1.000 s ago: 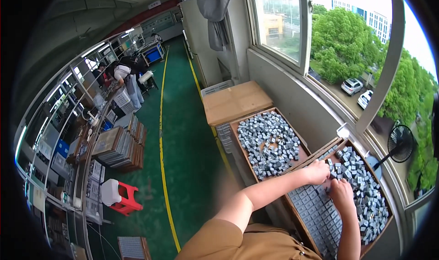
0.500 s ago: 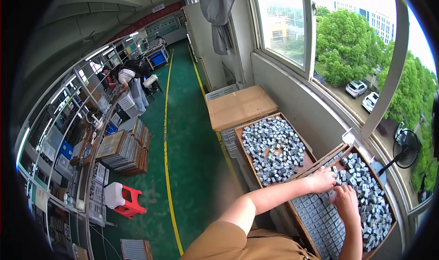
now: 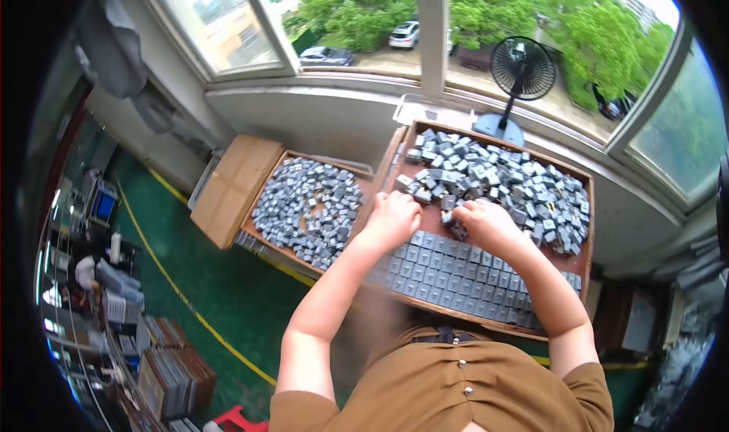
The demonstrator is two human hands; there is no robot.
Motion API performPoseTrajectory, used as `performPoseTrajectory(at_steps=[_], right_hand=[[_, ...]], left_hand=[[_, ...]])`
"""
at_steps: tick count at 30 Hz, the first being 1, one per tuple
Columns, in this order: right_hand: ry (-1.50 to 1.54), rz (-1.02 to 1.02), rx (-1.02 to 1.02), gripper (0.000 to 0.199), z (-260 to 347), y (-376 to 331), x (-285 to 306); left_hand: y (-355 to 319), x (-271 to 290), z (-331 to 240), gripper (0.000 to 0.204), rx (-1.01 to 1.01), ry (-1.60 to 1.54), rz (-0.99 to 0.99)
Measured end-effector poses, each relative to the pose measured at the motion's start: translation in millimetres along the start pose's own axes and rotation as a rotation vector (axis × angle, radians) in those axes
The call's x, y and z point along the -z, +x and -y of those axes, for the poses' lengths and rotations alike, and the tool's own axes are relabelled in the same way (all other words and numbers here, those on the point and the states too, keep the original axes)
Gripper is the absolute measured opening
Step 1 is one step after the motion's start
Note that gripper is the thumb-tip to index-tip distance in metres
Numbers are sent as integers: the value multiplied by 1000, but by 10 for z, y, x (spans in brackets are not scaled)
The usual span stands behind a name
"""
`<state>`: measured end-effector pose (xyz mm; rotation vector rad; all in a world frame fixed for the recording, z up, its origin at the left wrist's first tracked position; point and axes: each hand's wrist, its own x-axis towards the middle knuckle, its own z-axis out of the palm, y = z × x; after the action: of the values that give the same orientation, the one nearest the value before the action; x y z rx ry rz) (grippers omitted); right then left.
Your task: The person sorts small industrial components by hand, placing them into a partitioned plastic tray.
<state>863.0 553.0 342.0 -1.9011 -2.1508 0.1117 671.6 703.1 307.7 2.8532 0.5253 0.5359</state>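
Sitting centre-right, formerly lower right: wooden tray (image 3: 590, 219); left hand (image 3: 396, 216) curled; right hand (image 3: 492, 225) narrowed at grey block (image 3: 459, 232); hold of fingers (image 3: 471, 210) unclear; bare strip (image 3: 430, 218) above block rows (image 3: 456, 274)

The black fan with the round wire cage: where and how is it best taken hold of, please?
Probably by its slim black pole, coming from the room side: this narrow part stands exposed between the wide round wire cage and the broad, flat, blue-grey base.
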Motion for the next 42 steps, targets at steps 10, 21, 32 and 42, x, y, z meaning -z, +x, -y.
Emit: performPoseTrajectory(at_steps=[10, 21, 32, 42], right_hand=[[-21, 68, -52, 21, -51, -318, 31], [-190, -101, -192, 14, -91, -25, -171], [-7, -116, -198, 14, -15, 111, -31], [74, 182, -245, 14, -103, -49, 129]], left_hand=[[217, -206, -491, 20, -3, -125, 23], [197, -103, -380, 21, 36, 23, 63], [133, -64, -383, 22, 59, -10, 122], [186, -123, -482, 23, -95, -154, 47]])
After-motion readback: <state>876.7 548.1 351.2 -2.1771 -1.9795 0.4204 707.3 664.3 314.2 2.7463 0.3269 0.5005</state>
